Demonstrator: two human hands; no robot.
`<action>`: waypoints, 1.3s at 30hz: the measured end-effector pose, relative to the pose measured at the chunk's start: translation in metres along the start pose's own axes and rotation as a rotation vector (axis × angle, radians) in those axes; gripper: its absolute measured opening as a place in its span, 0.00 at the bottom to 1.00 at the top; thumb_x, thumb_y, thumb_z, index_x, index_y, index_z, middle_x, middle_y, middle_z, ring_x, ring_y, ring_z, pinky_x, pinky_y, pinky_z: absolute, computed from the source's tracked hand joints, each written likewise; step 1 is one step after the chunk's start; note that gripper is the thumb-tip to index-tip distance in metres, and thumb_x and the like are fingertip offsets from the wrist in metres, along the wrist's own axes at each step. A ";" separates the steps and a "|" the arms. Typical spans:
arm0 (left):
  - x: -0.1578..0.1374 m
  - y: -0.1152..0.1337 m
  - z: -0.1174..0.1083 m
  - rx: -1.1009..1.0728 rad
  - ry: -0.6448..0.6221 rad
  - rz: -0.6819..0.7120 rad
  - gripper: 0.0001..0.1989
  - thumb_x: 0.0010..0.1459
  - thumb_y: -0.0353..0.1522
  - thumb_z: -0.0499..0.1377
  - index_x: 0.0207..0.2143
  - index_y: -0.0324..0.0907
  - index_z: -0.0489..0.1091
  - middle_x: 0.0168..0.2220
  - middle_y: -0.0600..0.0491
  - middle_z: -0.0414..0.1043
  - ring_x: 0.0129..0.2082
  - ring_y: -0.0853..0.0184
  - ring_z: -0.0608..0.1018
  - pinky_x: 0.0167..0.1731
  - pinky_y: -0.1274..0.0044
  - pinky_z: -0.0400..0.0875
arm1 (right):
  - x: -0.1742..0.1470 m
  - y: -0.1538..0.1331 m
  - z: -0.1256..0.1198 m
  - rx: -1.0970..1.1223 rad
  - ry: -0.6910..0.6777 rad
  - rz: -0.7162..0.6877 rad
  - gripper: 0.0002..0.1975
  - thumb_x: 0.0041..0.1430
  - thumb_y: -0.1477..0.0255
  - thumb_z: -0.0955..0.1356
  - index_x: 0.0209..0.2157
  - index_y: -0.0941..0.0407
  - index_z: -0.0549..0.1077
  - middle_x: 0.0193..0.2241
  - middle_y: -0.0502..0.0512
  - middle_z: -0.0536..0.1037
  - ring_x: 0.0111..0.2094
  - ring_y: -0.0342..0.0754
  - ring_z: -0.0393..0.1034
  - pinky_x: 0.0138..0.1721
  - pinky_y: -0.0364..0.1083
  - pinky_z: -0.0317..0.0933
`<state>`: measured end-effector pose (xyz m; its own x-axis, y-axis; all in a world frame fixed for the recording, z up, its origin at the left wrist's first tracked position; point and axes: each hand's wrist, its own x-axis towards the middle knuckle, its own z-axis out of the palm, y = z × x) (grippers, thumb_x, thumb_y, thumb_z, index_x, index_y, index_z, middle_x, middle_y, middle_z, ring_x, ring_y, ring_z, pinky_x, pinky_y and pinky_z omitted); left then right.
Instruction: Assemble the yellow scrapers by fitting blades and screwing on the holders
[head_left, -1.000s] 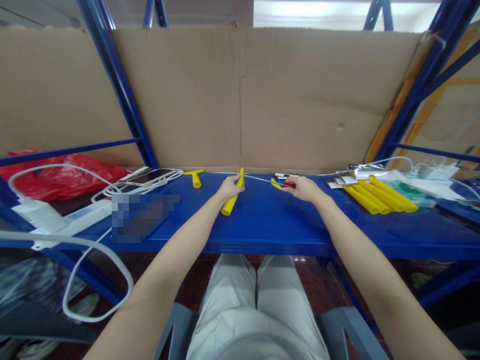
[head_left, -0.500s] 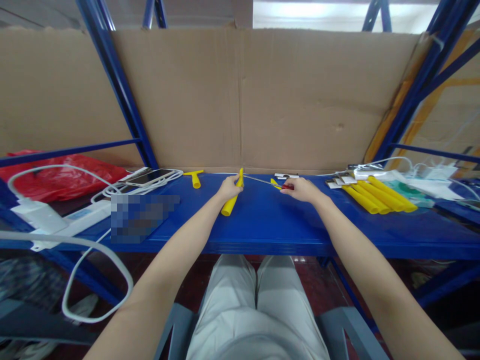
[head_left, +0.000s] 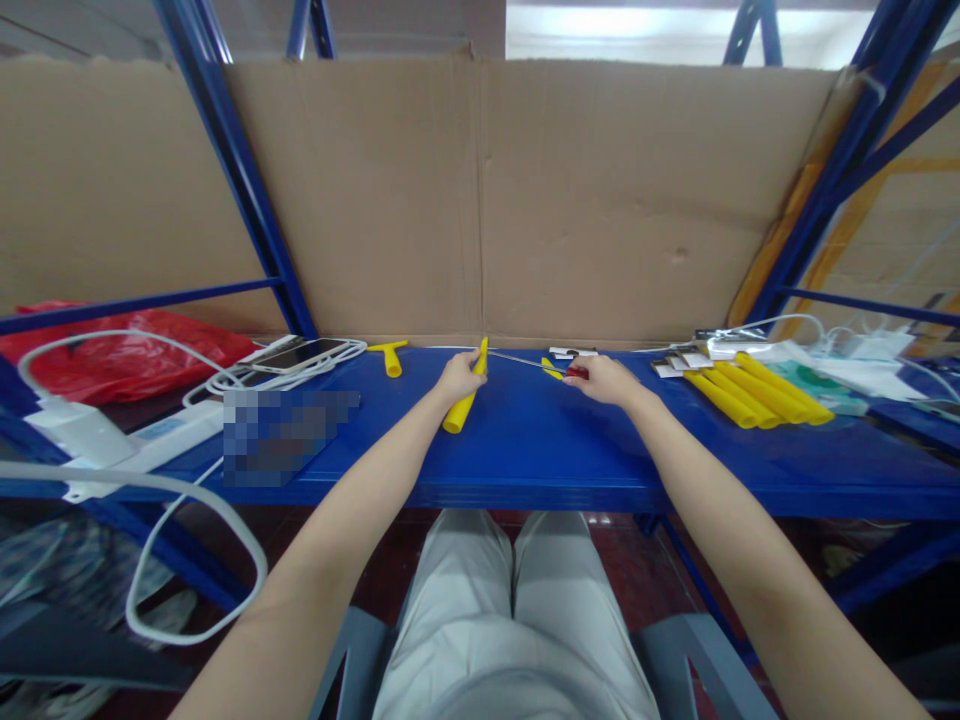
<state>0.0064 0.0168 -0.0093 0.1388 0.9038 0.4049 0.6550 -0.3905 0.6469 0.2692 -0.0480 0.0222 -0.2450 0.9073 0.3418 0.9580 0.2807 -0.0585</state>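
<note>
My left hand (head_left: 459,378) is closed round a yellow T-shaped scraper (head_left: 459,412), its thick round handle pointing down towards me. In my right hand (head_left: 606,380) is a screwdriver (head_left: 525,360), gripped by its red handle. Its thin metal shaft runs left, and the tip meets the head of the scraper; the exact contact point is too small to make out. Just behind the screwdriver handle lies a small yellow piece (head_left: 550,367), partly hidden. Another yellow T-shaped scraper (head_left: 391,360) rests on the blue table (head_left: 555,440), left of my left hand.
Several yellow handles (head_left: 739,390) with pale flat ends lie side by side at right. Small white-and-dark parts (head_left: 572,352) sit behind my right hand. At left are a phone (head_left: 296,355), white cables, a power strip (head_left: 169,437) and a red bag (head_left: 127,345). Cardboard (head_left: 480,200) stands behind.
Both hands keep nearly the same place and the same hold on the scraper and the screwdriver. Only a very slight shift shows.
</note>
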 end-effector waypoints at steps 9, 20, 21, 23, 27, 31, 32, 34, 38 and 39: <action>-0.002 0.003 -0.002 0.001 -0.024 0.008 0.32 0.43 0.24 0.60 0.55 0.36 0.68 0.52 0.47 0.72 0.52 0.59 0.73 0.55 0.72 0.63 | 0.001 0.001 0.004 0.048 -0.006 0.008 0.07 0.57 0.69 0.65 0.34 0.56 0.74 0.32 0.58 0.79 0.34 0.49 0.72 0.33 0.42 0.59; -0.008 0.015 -0.001 0.010 0.002 -0.023 0.30 0.43 0.21 0.60 0.53 0.37 0.71 0.48 0.49 0.75 0.51 0.56 0.74 0.52 0.72 0.66 | 0.007 0.012 0.014 0.034 -0.062 0.078 0.09 0.58 0.68 0.64 0.36 0.56 0.73 0.35 0.59 0.79 0.36 0.50 0.73 0.34 0.44 0.61; -0.008 0.015 -0.001 -0.008 -0.003 -0.033 0.30 0.43 0.21 0.60 0.53 0.37 0.71 0.47 0.49 0.75 0.51 0.56 0.74 0.51 0.72 0.67 | 0.006 0.012 0.012 0.014 -0.070 0.094 0.09 0.58 0.68 0.64 0.36 0.55 0.73 0.36 0.59 0.79 0.38 0.50 0.73 0.35 0.45 0.61; -0.008 0.015 0.000 -0.068 -0.014 -0.066 0.32 0.43 0.20 0.59 0.55 0.37 0.69 0.49 0.48 0.74 0.50 0.57 0.75 0.51 0.71 0.67 | 0.005 0.013 0.007 -0.025 -0.100 0.145 0.09 0.58 0.68 0.63 0.37 0.55 0.73 0.38 0.60 0.79 0.41 0.53 0.72 0.38 0.48 0.62; -0.010 0.018 0.002 -0.183 -0.043 -0.110 0.36 0.43 0.19 0.61 0.58 0.36 0.65 0.55 0.46 0.69 0.51 0.58 0.74 0.52 0.73 0.66 | 0.003 0.022 0.003 -0.074 -0.167 0.236 0.10 0.58 0.69 0.63 0.38 0.55 0.73 0.43 0.61 0.78 0.46 0.58 0.70 0.46 0.60 0.60; -0.013 0.023 0.002 -0.222 -0.078 -0.126 0.35 0.44 0.19 0.61 0.58 0.33 0.64 0.56 0.45 0.67 0.54 0.58 0.72 0.53 0.74 0.65 | 0.003 0.043 0.006 -0.103 -0.155 0.218 0.09 0.56 0.69 0.64 0.38 0.54 0.74 0.44 0.61 0.77 0.47 0.59 0.69 0.50 0.66 0.55; -0.014 0.024 0.002 -0.228 -0.088 -0.133 0.35 0.45 0.19 0.61 0.59 0.33 0.63 0.57 0.44 0.66 0.54 0.58 0.71 0.53 0.75 0.64 | 0.003 0.049 0.008 -0.100 -0.164 0.213 0.09 0.56 0.68 0.65 0.37 0.53 0.74 0.43 0.60 0.77 0.46 0.58 0.70 0.50 0.66 0.56; -0.015 0.026 0.002 -0.229 -0.105 -0.159 0.35 0.46 0.20 0.61 0.59 0.34 0.63 0.58 0.44 0.64 0.55 0.59 0.71 0.53 0.75 0.64 | 0.004 0.060 0.010 -0.083 -0.217 0.210 0.10 0.54 0.67 0.66 0.37 0.53 0.75 0.41 0.58 0.77 0.44 0.56 0.71 0.49 0.61 0.59; -0.017 0.029 0.004 -0.186 -0.121 -0.245 0.35 0.47 0.21 0.62 0.60 0.33 0.61 0.56 0.43 0.67 0.51 0.58 0.74 0.49 0.75 0.68 | 0.002 0.078 0.009 -0.073 -0.348 0.262 0.11 0.51 0.67 0.68 0.38 0.52 0.76 0.38 0.55 0.78 0.42 0.53 0.72 0.44 0.50 0.63; -0.017 0.029 0.004 -0.163 -0.127 -0.263 0.35 0.47 0.22 0.62 0.60 0.33 0.61 0.54 0.42 0.69 0.49 0.57 0.76 0.47 0.74 0.70 | 0.001 0.080 0.008 -0.078 -0.362 0.275 0.12 0.50 0.69 0.68 0.38 0.52 0.76 0.38 0.55 0.78 0.41 0.53 0.72 0.43 0.48 0.63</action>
<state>0.0262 -0.0096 -0.0002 0.0787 0.9879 0.1334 0.5549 -0.1545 0.8174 0.3445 -0.0225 0.0100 -0.0029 0.9996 -0.0270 0.9997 0.0022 -0.0257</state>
